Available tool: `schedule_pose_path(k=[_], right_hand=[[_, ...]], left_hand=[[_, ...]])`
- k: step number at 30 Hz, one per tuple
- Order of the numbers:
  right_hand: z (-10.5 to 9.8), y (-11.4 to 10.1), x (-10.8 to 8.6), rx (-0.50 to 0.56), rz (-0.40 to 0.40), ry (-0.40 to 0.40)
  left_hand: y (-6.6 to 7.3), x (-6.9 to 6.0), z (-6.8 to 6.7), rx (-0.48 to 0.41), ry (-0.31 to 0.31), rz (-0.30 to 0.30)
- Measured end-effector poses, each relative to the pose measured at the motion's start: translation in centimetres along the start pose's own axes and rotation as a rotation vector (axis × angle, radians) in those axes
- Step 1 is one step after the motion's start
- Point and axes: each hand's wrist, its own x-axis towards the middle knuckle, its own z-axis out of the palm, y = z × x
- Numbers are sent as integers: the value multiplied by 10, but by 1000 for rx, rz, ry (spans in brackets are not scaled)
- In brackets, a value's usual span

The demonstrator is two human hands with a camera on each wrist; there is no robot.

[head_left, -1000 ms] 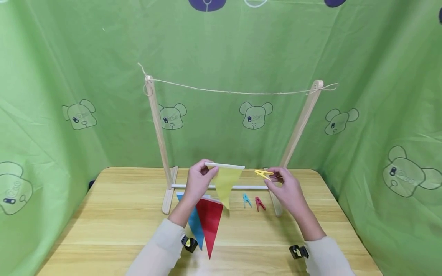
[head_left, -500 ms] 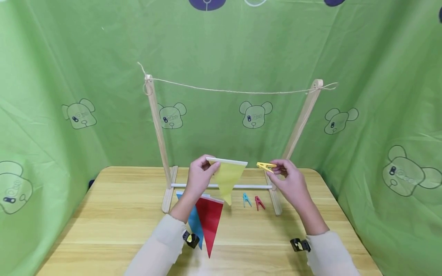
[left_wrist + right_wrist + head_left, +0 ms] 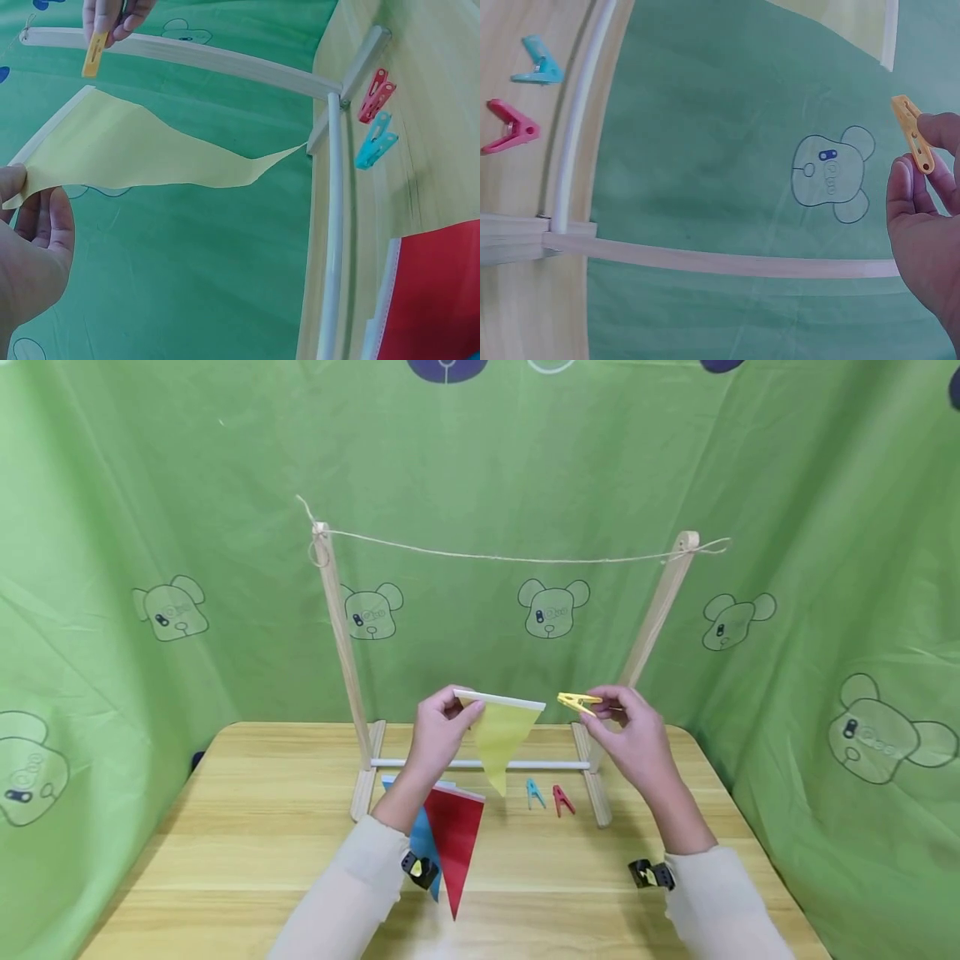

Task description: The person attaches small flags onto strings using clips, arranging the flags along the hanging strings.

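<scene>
My left hand (image 3: 437,733) pinches a yellow triangular pennant (image 3: 501,735) by the left end of its white top band, between thumb and fingers. The pennant hangs point down above the table. To its right, my right hand (image 3: 633,735) pinches a yellow clothespin (image 3: 577,702), whose tip points left toward the band's free end; a small gap lies between them. In the left wrist view the clothespin (image 3: 94,54) stands just above the band's far corner. Both hands are below the twine (image 3: 487,557) tied between two wooden posts.
A red pennant (image 3: 455,831) overlaps a blue pennant (image 3: 423,843) on the table, under the left forearm. A blue clothespin (image 3: 535,793) and a red clothespin (image 3: 562,801) lie in front of the white crossbar (image 3: 543,765). The wooden posts (image 3: 341,635) stand at either side.
Both hands have risen a little, with the yellow pennant and the yellow clothespin in them. The pennant has also shifted slightly right, narrowing the gap to the clothespin.
</scene>
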Motion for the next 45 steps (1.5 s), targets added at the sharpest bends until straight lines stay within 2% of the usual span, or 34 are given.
schedule_pose_path(k=[14,21,37,45], right_hand=[[-12,-18,13,48,-3,10],[-19,-27,21,102,-34,41],[-33,-51,43,115,-59,70],[-39,-58,50,123,-82,79]], left_hand=[[11,8,10,-5,-16,28],[14,9,15,4,-29,30],[23,17,20,1,-39,10],[30,23,23,-6,-34,30]])
